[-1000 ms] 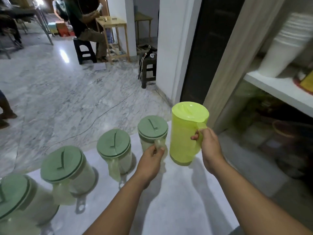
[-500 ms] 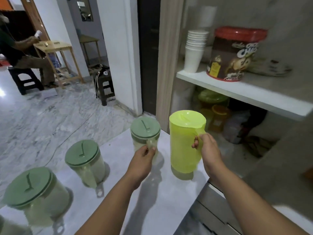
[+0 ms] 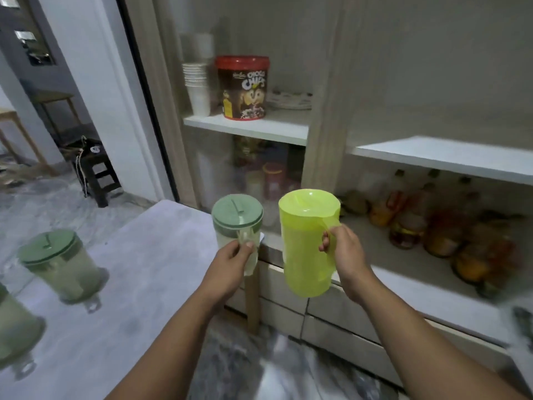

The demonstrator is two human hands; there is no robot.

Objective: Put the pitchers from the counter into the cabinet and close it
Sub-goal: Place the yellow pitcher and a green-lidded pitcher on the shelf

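In front of the open cabinet (image 3: 326, 111), both pitchers are now off the table (image 3: 138, 284); half a second ago the yellow-green pitcher (image 3: 307, 243) hung just above the table edge, and the green-lidded pitcher (image 3: 237, 226) still stood near that edge. We note the view has swung right, so more shelves show.

Right hand (image 3: 346, 255): fingers (image 3: 326, 243) wrapped shut around the yellow-green pitcher's handle. Left hand (image 3: 230, 261): fingers (image 3: 248, 246) pinched on the clear handle of the green-lidded pitcher.

Beyond the fingers, upper shelf (image 3: 248, 127): a stack of white cups (image 3: 197, 88), a red-lidded cereal tub (image 3: 243, 88), plates beside it. Past the right fingers, the lower shelf carries bottles (image 3: 409, 223) of amber and orange liquid, blurred. A wooden upright (image 3: 326, 140) stands between the two bays, directly behind the yellow-green pitcher.

Left of the left fingers, another green-lidded pitcher (image 3: 59, 264) rests on the table; a further one shows partly at the frame edge.

Yellow-green pitcher: translucent, upright, lid on. Green-lidded pitcher: clear body, sage lid, upright.
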